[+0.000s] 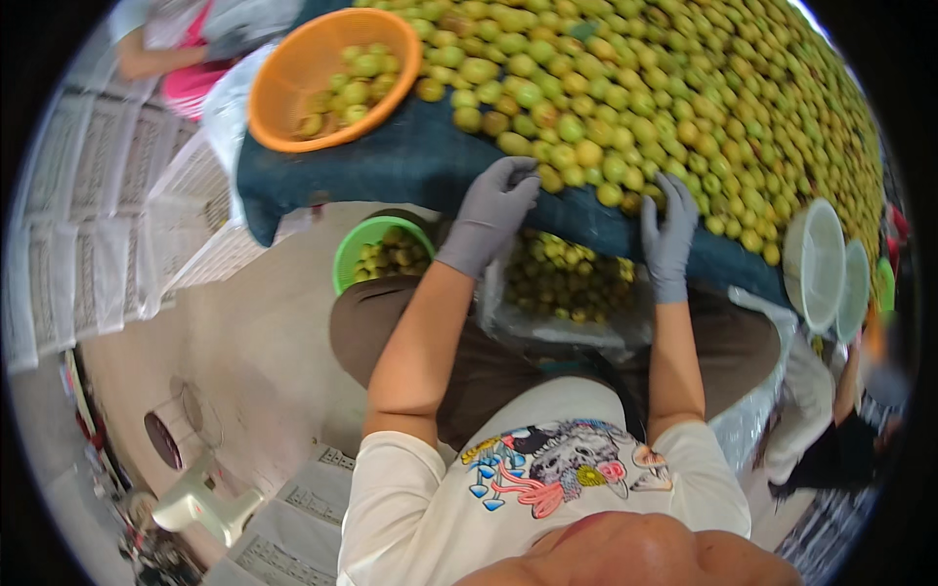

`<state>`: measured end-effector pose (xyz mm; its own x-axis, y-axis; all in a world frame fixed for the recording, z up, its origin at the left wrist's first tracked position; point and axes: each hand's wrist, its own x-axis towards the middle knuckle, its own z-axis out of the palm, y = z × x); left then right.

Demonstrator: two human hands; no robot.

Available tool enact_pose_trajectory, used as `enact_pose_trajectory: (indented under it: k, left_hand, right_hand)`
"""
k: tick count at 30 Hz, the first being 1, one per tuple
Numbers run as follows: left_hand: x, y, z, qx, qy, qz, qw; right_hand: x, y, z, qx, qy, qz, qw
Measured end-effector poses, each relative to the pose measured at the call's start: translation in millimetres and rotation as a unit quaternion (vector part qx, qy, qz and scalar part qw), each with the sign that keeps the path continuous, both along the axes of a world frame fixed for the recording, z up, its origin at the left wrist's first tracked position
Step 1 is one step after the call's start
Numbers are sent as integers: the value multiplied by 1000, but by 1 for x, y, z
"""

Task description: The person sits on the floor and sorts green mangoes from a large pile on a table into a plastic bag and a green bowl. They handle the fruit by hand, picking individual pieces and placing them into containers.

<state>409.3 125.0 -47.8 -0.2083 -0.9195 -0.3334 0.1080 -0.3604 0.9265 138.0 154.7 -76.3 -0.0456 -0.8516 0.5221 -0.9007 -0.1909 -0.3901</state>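
A large heap of small round green-yellow fruits (630,110) covers the table in front of me. My left hand (498,209), in a grey glove, is at the heap's near edge with its fingers curled; whether anything is inside them is hidden. To its right, my right hand (670,234), gloved alike, has thumb and fingers spread at the front fruits. Dark blue cloth (381,157) covers the table edge below both hands. Between my knees, under that edge, a plastic-lined container (571,329) holds many more fruits.
An orange plastic basket (275,91) with some fruits sits at the table's left end. Below it is a green basket (343,256) of fruits. Translucent bowls (813,264) stand at right. White crates (198,198) and a stool (209,498) are leftward. People sit at both sides.
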Motion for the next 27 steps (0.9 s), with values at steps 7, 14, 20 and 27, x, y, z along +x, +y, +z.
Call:
enact_pose_trajectory:
  k: [7, 14, 20, 27]
  left_hand:
    - [-33, 18, -7, -62, -157, -161, 972]
    - [-40, 14, -30, -95, -197, -88, 972]
    - [-37, 10, -27, -204, -313, 5, 928]
    - [-29, 2, -37, -171, -296, -34, 939]
  right_hand:
    - [-8, 32, -1, 149, -173, 27, 973]
    - [30, 11, -12, 135, -66, 8, 989]
    - [55, -4, -12, 149, 50, -37, 987]
    - [19, 29, 14, 261, -63, 168, 948]
